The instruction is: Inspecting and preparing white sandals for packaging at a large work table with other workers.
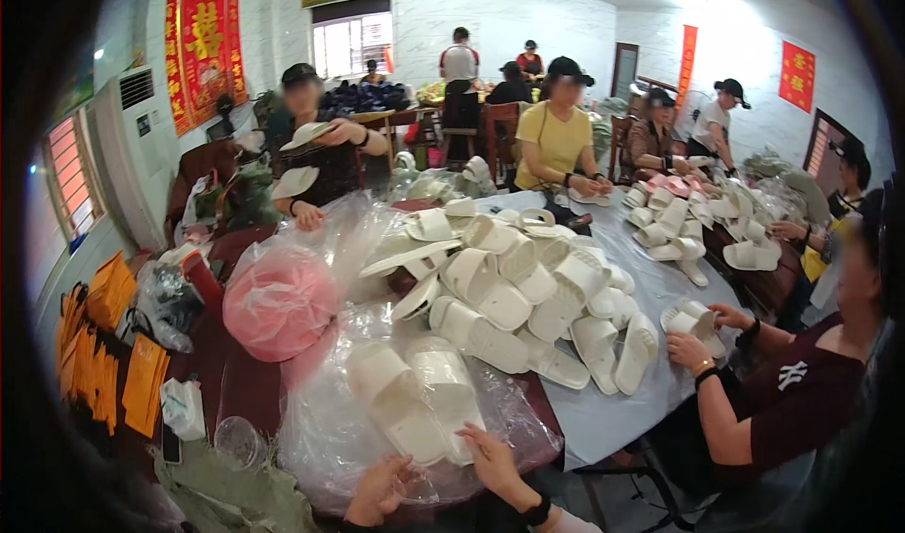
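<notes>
A pair of white slide slippers lies side by side in front of me on a sheet of clear plastic. The left slipper and the right slipper both have their heel ends toward me. My left hand is just below the left slipper's heel, fingers loosely bent and apart, with nothing seen in them. My right hand has its fingers spread, and its fingertips are at the right slipper's heel edge. Beyond the pair rises a big heap of white slippers.
A pink bundle in clear plastic sits left of the heap. Orange packets, a tissue pack and a clear plastic cup lie at the left. A co-worker's hands hold a slipper at the right; other people sit around the table.
</notes>
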A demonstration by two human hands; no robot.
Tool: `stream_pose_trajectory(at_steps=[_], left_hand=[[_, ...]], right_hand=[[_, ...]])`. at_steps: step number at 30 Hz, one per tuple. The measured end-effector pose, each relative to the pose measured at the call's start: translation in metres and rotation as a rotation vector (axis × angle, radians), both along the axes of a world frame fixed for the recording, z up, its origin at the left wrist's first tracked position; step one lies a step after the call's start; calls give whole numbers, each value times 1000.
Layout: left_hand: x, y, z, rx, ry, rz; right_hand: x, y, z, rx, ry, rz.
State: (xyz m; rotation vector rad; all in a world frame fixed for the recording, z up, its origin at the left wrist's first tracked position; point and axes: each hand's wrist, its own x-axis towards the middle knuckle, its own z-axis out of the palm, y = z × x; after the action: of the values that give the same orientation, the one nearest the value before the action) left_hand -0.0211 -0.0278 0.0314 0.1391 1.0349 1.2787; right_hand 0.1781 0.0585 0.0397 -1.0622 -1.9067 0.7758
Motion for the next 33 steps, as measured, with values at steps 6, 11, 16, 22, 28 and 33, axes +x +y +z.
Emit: stream_pose_trajectory(at_steps=[6, 11, 16, 22, 28, 33], left_hand=[[10, -4, 8, -29, 274, -251], [-14, -4, -34, 155, 786, -413], [13, 21, -17, 103, -262, -71], [5, 42, -29, 152, -303, 21], [17, 57, -56, 119, -355, -23], [6, 50, -92, 239, -5, -136]], right_hand=[[-42, -2, -2, -493, 535, 175], [-47, 6, 21, -527, 695, 366], [-63, 10, 14, -431, 609, 418], [-49, 15, -17, 239, 124, 195], [-49, 0, -43, -48, 408, 52], [-55, -13, -40, 171, 254, 122]])
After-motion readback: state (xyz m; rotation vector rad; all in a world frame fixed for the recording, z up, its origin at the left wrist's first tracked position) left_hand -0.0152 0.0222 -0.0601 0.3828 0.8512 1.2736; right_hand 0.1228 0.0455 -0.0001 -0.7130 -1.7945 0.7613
